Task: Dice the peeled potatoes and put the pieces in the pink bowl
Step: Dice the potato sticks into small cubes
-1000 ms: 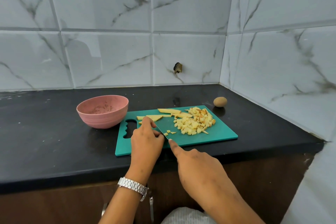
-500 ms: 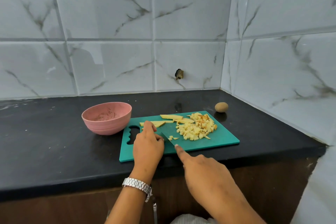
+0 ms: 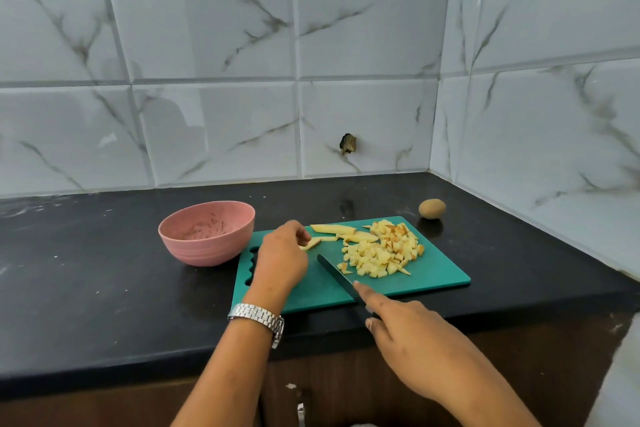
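Head view, left grip (image 3: pixel 282 253) pinching potato slice (image 3: pixel 310 243), right grip (image 3: pixel 412 336) clamped round knife (image 3: pixel 337 274)

Black counter (image 3: pixel 104 288), marble-veined wall tiles (image 3: pixel 207 28), dark hole (image 3: pixel 348 144) in one tile, brown cabinet front (image 3: pixel 346 392) below

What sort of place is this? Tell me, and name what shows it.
Most likely a home kitchen: a black countertop backed by marble-look wall tiles, a teal cutting board carrying diced potato with a knife at it, and a pink bowl beside the board.
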